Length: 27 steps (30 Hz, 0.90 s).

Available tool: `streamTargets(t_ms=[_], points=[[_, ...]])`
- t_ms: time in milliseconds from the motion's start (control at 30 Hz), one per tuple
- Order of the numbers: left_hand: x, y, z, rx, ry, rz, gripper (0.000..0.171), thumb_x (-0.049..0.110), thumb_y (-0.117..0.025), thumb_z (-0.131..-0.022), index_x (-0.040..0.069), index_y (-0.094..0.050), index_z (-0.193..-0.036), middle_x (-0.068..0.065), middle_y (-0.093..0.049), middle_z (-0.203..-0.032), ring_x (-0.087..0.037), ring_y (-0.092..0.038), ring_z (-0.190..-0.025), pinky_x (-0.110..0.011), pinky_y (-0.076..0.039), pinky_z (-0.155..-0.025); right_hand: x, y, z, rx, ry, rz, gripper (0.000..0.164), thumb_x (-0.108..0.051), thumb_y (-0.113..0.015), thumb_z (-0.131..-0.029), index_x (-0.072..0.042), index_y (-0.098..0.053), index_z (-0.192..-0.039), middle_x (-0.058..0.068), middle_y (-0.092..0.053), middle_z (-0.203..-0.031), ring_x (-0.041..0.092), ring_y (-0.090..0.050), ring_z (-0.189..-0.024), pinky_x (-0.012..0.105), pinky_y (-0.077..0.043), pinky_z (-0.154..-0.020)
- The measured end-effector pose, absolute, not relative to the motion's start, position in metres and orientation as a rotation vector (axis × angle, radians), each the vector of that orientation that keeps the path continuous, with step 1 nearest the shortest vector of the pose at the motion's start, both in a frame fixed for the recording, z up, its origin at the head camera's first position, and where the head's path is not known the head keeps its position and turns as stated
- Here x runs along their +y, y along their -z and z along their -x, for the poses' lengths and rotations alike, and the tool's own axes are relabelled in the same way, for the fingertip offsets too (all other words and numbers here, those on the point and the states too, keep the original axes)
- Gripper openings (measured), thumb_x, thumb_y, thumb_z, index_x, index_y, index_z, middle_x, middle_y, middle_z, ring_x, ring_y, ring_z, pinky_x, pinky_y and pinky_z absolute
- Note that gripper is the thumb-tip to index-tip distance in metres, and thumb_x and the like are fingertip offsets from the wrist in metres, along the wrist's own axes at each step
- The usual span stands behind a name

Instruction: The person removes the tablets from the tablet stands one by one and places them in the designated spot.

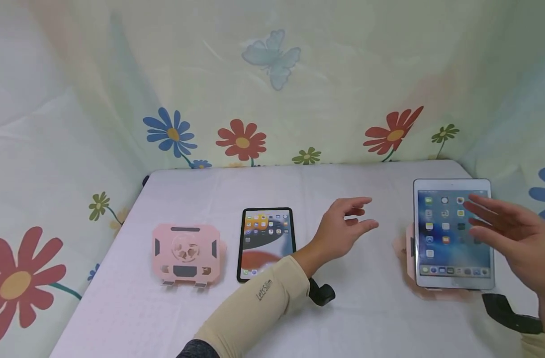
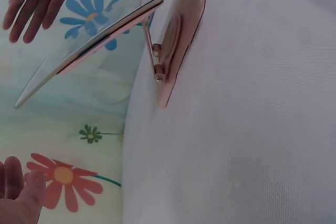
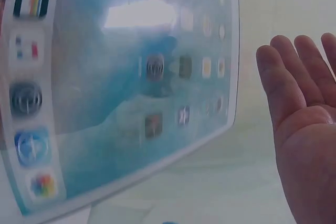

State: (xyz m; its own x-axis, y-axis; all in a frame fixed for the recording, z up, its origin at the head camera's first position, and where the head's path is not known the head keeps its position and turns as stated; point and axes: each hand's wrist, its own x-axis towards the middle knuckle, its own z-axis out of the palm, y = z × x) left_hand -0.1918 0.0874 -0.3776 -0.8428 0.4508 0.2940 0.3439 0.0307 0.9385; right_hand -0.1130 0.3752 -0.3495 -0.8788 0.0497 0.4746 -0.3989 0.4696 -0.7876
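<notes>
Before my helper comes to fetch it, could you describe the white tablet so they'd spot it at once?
Find the white-covered table and go to its right end. There a pink stand props up the white tablet, near the right hand. Its white frame distinguishes it from the black-framed tablet further left.

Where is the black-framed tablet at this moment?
In the head view, the black-framed tablet lies on the table near the middle, between the empty pink stand on its left and the left hand on its right.

a curtained booth: flower-printed fabric (image 1: 353, 64) hangs on 3 sides of a white-covered table (image 1: 201, 191).
</notes>
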Motion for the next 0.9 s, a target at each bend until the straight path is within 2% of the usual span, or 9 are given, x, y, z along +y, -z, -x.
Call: streamTargets(t_ms=[133, 267, 500, 800, 900], points=[[0.095, 0.377, 0.195, 2.22, -1.918, -0.83, 0.046, 0.018, -0.071, -0.096, 0.014, -0.058, -0.14, 0.006, -0.053, -0.132, -0.001, -0.053, -0.112, -0.019, -0.046, -0.097, 0.394, 0.356, 0.117, -2.261, -1.38, -0.274, 0.059, 0.02, -0.047, -0.095, -0.005, -0.046, -0.148, -0.015, -0.05, -0.145, -0.004, -0.046, -0.13, 0.008, -0.034, -0.1], [0.104, 0.375, 0.195, 2.23, -1.865, -0.821, 0.047, 0.021, -0.071, -0.095, 0.017, -0.058, -0.14, 0.008, -0.051, -0.138, 0.0, -0.051, -0.118, -0.018, -0.044, -0.099, 0.411, 0.364, 0.117, -2.274, -1.356, -0.154, 0.061, 0.015, -0.045, -0.099, -0.015, -0.044, -0.151, -0.016, -0.041, -0.152, 0.002, -0.034, -0.141, 0.009, -0.023, -0.106], [0.114, 0.378, 0.199, 2.252, -1.818, -0.801, 0.05, 0.02, -0.072, -0.095, 0.02, -0.056, -0.143, 0.009, -0.046, -0.146, -0.006, -0.049, -0.126, -0.02, -0.044, -0.1, 0.429, 0.377, 0.127, -2.255, -1.429, -0.09, 0.06, 0.012, -0.041, -0.101, -0.02, -0.041, -0.152, -0.016, -0.037, -0.154, 0.003, -0.026, -0.145, 0.01, -0.016, -0.109], [0.126, 0.38, 0.202, 2.259, -1.747, -0.731, 0.051, 0.021, -0.073, -0.094, 0.027, -0.057, -0.143, 0.011, -0.037, -0.154, -0.001, -0.051, -0.125, -0.017, -0.043, -0.099, 0.444, 0.396, 0.139, -2.315, -1.418, -0.002, 0.064, 0.009, -0.042, -0.102, -0.027, -0.034, -0.155, -0.014, -0.027, -0.16, 0.003, -0.02, -0.146, 0.011, -0.013, -0.109], [0.13, 0.376, 0.205, 2.23, -1.748, -0.748, 0.051, 0.021, -0.072, -0.094, 0.027, -0.057, -0.143, 0.013, -0.039, -0.153, 0.0, -0.051, -0.124, -0.016, -0.043, -0.098, 0.448, 0.394, 0.144, -2.328, -1.438, -0.035, 0.066, 0.01, -0.042, -0.102, -0.026, -0.032, -0.156, -0.012, -0.023, -0.162, 0.008, -0.017, -0.148, 0.015, -0.005, -0.111]])
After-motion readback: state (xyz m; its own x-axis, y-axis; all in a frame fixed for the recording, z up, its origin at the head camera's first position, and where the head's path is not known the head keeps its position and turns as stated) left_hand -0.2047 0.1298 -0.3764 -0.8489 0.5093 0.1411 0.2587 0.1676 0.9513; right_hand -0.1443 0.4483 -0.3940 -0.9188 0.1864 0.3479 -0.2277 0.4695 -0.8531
